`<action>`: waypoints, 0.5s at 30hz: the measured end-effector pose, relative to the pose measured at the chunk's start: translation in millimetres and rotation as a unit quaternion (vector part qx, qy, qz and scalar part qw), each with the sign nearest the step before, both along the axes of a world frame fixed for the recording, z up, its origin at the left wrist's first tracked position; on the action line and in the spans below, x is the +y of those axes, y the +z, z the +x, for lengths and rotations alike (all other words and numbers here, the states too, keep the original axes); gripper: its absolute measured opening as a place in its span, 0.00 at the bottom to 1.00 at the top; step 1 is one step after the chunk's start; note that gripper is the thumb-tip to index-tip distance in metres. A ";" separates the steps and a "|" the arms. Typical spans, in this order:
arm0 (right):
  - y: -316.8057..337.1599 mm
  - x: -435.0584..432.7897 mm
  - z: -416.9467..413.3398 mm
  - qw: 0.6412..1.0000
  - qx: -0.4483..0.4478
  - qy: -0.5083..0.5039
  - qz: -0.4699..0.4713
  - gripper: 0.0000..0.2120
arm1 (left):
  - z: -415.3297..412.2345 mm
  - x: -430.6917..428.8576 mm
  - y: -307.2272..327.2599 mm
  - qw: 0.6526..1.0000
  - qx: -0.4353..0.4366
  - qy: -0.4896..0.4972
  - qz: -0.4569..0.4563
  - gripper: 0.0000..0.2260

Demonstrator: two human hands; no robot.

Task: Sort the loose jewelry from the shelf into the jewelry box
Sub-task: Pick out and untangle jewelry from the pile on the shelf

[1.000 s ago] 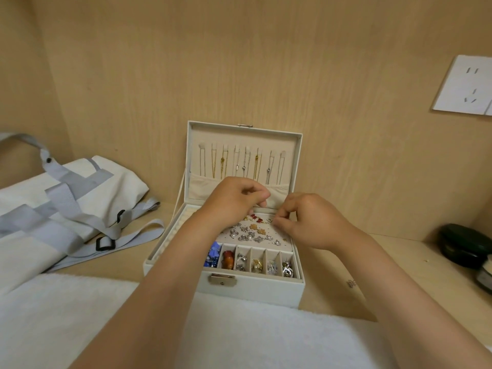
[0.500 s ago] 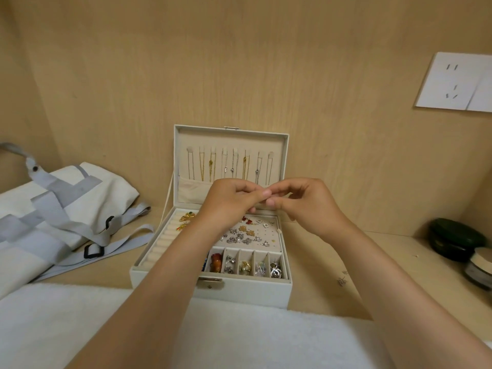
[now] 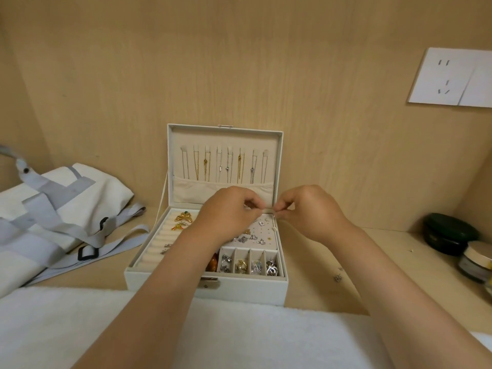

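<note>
Pinching one tiny piece (image 3: 269,209) held crosswise, left hand (image 3: 229,212) and right hand (image 3: 312,212) hover over the jewelry box (image 3: 253,291).

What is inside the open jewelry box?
Chains hang in the lid; gold brooches on the ring rolls, studs on the panel, earrings in front compartments. The left hand and right hand, pinching a small piece, cover the centre and rear.

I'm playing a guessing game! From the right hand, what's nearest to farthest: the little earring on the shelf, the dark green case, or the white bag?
1. Little earring, on the shelf right of the jewelry box, near the right hand.
2. Dark green case, at the far right.
3. White bag, far across on the left.
</note>
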State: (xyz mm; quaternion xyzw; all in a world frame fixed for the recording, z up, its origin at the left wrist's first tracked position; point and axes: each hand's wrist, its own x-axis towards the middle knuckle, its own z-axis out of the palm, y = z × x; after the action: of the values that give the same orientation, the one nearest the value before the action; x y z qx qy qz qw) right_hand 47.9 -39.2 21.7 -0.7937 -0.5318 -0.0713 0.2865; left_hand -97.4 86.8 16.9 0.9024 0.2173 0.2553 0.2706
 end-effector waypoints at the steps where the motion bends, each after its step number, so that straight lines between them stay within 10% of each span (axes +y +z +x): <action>1: 0.1 0.1 -2.6 0.999 -0.027 0.001 -0.019 0.03 | -0.9 0.2 0.4 0.999 0.023 0.006 0.045 0.06; 15: 1.0 4.6 -11.3 0.986 -0.119 0.068 -0.099 0.07 | -5.9 2.2 0.9 0.990 0.085 -0.017 0.108 0.06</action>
State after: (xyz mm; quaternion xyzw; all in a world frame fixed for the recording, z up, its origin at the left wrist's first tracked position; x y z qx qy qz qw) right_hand 36.6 -34.6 22.6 -0.7663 -0.6188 -0.0925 0.1458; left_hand -103.3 89.0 17.9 0.9483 0.1955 0.1946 0.1568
